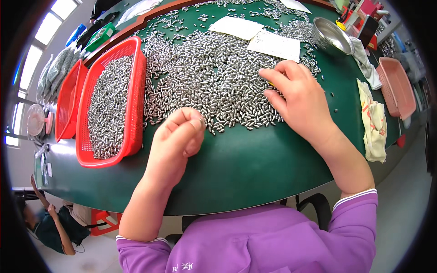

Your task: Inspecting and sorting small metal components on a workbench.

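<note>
Metal pellets (pixel 205 68) on the green tabletop (pixel 236 168) are apparently being handled individually, the right hand (pixel 300 95) parted above, the left hand (pixel 178 134) curled closed, contents indeterminable; a fine fingertip pinch is likely required.

Hiding the palm inside the curled left hand (pixel 181 134); covering most of something yellow (pixel 271 84), too small to tell, with the right hand (pixel 298 93). Tucking the rear red basket (pixel 68 107) partly behind the front basket (pixel 138 84). Cropping the purple shirt (pixel 273 241) below. Blurring a co-worker's head (pixel 29 218).
</note>
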`<act>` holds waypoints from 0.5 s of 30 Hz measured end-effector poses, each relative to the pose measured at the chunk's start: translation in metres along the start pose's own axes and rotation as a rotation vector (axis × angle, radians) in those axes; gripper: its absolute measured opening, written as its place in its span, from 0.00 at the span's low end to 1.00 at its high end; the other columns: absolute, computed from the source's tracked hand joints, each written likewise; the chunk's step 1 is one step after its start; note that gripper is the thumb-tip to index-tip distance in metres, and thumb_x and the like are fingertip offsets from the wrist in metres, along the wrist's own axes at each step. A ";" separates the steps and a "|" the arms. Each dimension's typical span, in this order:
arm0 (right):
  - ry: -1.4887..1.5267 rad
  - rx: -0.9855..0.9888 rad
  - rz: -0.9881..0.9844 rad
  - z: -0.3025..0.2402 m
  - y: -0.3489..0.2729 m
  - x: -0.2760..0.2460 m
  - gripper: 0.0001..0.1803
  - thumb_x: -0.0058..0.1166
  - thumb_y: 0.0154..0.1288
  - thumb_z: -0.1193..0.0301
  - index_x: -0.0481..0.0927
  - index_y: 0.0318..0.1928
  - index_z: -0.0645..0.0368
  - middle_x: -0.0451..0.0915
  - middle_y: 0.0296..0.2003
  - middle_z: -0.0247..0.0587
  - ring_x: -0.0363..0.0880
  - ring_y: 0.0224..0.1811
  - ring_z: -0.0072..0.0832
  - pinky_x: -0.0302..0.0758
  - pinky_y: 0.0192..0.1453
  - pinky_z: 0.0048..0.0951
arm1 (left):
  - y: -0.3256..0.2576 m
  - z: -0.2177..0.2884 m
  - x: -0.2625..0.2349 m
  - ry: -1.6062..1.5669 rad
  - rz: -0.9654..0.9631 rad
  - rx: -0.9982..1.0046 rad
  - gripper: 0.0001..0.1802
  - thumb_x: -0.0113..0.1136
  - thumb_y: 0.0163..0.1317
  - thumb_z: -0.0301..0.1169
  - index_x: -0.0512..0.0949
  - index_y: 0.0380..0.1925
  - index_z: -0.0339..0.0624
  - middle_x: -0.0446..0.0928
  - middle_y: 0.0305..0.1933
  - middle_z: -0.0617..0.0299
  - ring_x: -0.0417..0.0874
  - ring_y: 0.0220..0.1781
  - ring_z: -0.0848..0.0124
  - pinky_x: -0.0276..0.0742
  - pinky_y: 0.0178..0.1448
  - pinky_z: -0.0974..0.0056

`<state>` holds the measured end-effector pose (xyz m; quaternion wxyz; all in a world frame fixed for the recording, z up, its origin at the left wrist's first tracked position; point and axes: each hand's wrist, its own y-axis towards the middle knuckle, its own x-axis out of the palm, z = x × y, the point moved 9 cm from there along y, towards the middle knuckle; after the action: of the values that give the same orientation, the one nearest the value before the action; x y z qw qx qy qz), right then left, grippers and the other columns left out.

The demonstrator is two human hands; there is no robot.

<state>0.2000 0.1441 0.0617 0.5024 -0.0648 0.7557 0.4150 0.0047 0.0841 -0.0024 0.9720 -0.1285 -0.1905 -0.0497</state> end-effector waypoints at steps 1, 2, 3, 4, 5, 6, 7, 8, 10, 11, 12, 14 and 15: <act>0.046 -0.096 0.052 -0.012 0.001 -0.006 0.11 0.63 0.57 0.71 0.82 0.42 0.52 0.75 0.36 0.34 0.77 0.40 0.37 0.77 0.41 0.38 | 0.001 0.001 -0.002 -0.098 0.016 -0.002 0.03 0.52 0.68 0.29 0.72 0.37 0.42 0.66 0.26 0.72 0.59 0.23 0.83 0.54 0.27 0.73; 0.117 -0.204 0.062 -0.026 0.001 -0.011 0.13 0.65 0.51 0.76 0.84 0.40 0.53 0.75 0.35 0.34 0.76 0.38 0.36 0.75 0.42 0.37 | 0.001 0.004 -0.002 -0.132 0.059 0.005 0.05 0.51 0.69 0.31 0.70 0.35 0.43 0.66 0.27 0.70 0.60 0.23 0.82 0.54 0.27 0.74; 0.189 -0.296 0.013 -0.040 -0.001 -0.013 0.12 0.65 0.49 0.77 0.84 0.38 0.52 0.76 0.35 0.33 0.77 0.37 0.35 0.75 0.41 0.36 | 0.003 0.004 -0.005 -0.165 0.037 0.022 0.06 0.51 0.69 0.32 0.70 0.34 0.43 0.66 0.27 0.70 0.60 0.23 0.82 0.55 0.28 0.74; 0.262 -0.388 -0.037 -0.053 -0.005 -0.014 0.12 0.64 0.47 0.78 0.85 0.35 0.51 0.76 0.34 0.32 0.77 0.37 0.33 0.75 0.40 0.35 | 0.004 0.005 -0.008 -0.197 0.015 0.040 0.07 0.51 0.70 0.33 0.69 0.34 0.44 0.66 0.28 0.69 0.60 0.24 0.82 0.55 0.28 0.74; 0.254 -0.478 -0.064 -0.062 -0.012 -0.012 0.12 0.63 0.45 0.76 0.85 0.34 0.49 0.76 0.33 0.30 0.78 0.36 0.30 0.74 0.40 0.34 | 0.004 0.006 -0.009 -0.208 0.039 0.044 0.09 0.51 0.70 0.35 0.68 0.33 0.44 0.66 0.29 0.69 0.61 0.24 0.82 0.55 0.28 0.74; 0.215 -0.535 -0.157 -0.070 -0.017 -0.007 0.10 0.63 0.47 0.73 0.85 0.34 0.48 0.76 0.32 0.28 0.78 0.36 0.28 0.74 0.40 0.33 | 0.005 0.005 -0.010 -0.210 0.041 0.045 0.09 0.51 0.70 0.35 0.68 0.33 0.44 0.66 0.29 0.69 0.61 0.24 0.82 0.55 0.28 0.74; 0.228 -0.544 -0.167 -0.072 -0.020 -0.003 0.10 0.63 0.48 0.72 0.85 0.34 0.47 0.76 0.33 0.27 0.78 0.36 0.27 0.74 0.40 0.32 | 0.006 0.004 -0.011 -0.245 0.033 0.042 0.08 0.51 0.70 0.35 0.68 0.33 0.44 0.66 0.30 0.69 0.61 0.24 0.82 0.55 0.28 0.74; 0.241 -0.553 -0.177 -0.073 -0.023 0.002 0.10 0.63 0.48 0.71 0.85 0.35 0.47 0.76 0.33 0.27 0.78 0.37 0.27 0.73 0.40 0.32 | 0.007 0.002 -0.011 -0.280 0.024 0.040 0.08 0.51 0.70 0.35 0.68 0.33 0.45 0.66 0.30 0.69 0.61 0.24 0.82 0.55 0.28 0.73; 0.241 -0.555 -0.195 -0.074 -0.023 0.006 0.10 0.63 0.48 0.70 0.86 0.35 0.47 0.76 0.33 0.26 0.78 0.37 0.25 0.73 0.41 0.31 | 0.006 0.002 -0.011 -0.276 0.022 0.041 0.08 0.51 0.70 0.35 0.68 0.33 0.45 0.66 0.30 0.69 0.61 0.24 0.82 0.55 0.28 0.73; 0.250 -0.548 -0.218 -0.075 -0.023 0.007 0.10 0.63 0.48 0.71 0.85 0.35 0.47 0.76 0.33 0.26 0.78 0.37 0.26 0.73 0.41 0.31 | 0.006 0.002 -0.010 -0.270 0.017 0.040 0.08 0.51 0.70 0.35 0.68 0.33 0.45 0.66 0.30 0.69 0.61 0.24 0.82 0.55 0.28 0.73; 0.258 -0.540 -0.243 -0.074 -0.023 0.009 0.10 0.63 0.48 0.71 0.85 0.35 0.47 0.76 0.33 0.27 0.78 0.37 0.26 0.73 0.41 0.31 | 0.007 0.002 -0.009 -0.274 0.015 0.041 0.08 0.51 0.70 0.35 0.68 0.33 0.45 0.66 0.30 0.69 0.61 0.24 0.82 0.55 0.28 0.73; 0.227 -0.535 -0.220 -0.072 -0.020 0.006 0.11 0.63 0.48 0.72 0.85 0.35 0.48 0.76 0.33 0.28 0.78 0.37 0.27 0.73 0.41 0.32 | 0.007 0.000 -0.009 -0.270 0.035 0.026 0.09 0.52 0.70 0.36 0.68 0.33 0.45 0.66 0.29 0.69 0.61 0.24 0.82 0.55 0.28 0.73; 0.198 -0.528 -0.194 -0.070 -0.019 0.003 0.12 0.63 0.48 0.73 0.85 0.36 0.49 0.76 0.33 0.28 0.78 0.36 0.28 0.73 0.40 0.32 | 0.007 0.000 -0.009 -0.274 0.029 0.026 0.09 0.52 0.70 0.36 0.68 0.33 0.45 0.66 0.29 0.69 0.61 0.24 0.82 0.55 0.28 0.73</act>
<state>0.1592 0.0847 0.0594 0.4291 -0.3053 0.6573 0.5391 -0.0020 0.0914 -0.0078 0.9390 -0.1240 -0.3203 -0.0153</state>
